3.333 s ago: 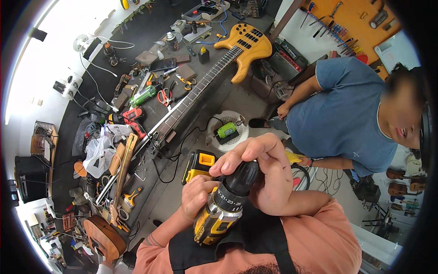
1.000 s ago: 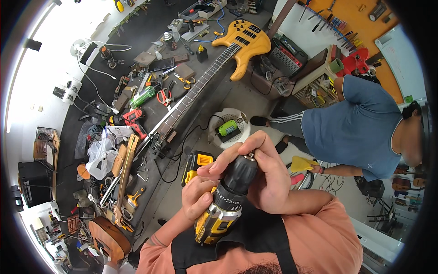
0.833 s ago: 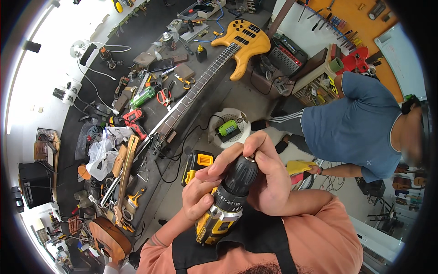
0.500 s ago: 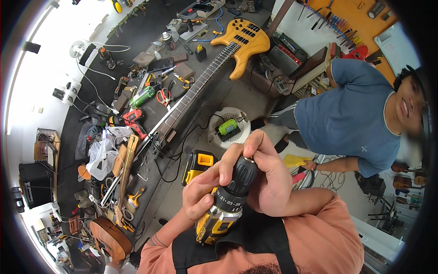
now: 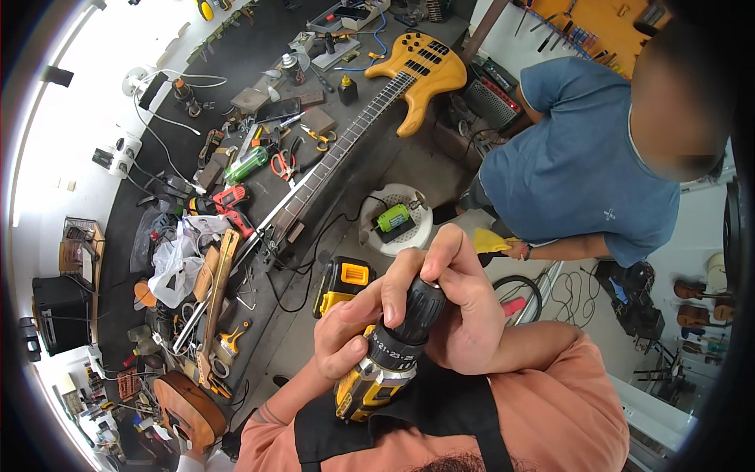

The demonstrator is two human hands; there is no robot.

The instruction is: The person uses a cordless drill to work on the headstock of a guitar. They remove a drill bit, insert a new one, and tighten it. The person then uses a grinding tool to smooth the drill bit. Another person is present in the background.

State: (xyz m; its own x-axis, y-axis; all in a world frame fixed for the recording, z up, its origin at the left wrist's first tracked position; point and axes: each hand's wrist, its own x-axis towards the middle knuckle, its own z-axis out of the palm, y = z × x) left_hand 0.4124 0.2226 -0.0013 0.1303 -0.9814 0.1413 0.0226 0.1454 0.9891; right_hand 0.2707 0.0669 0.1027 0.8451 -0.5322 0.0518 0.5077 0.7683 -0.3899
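Left hand [image 5: 340, 337] grips drill [image 5: 385, 355] before apron [image 5: 456, 397], right hand [image 5: 465, 311] closes thumb and finger on chuck [image 5: 417, 308] tip; an accidental start could spin chuck and nip skin.

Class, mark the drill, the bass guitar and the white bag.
Drill [image 5: 395, 351]: head view, on its black collar.
Bass guitar [image 5: 434, 82]: head view, on its wooden body.
White bag [image 5: 173, 266]: head view, on its crumpled side.
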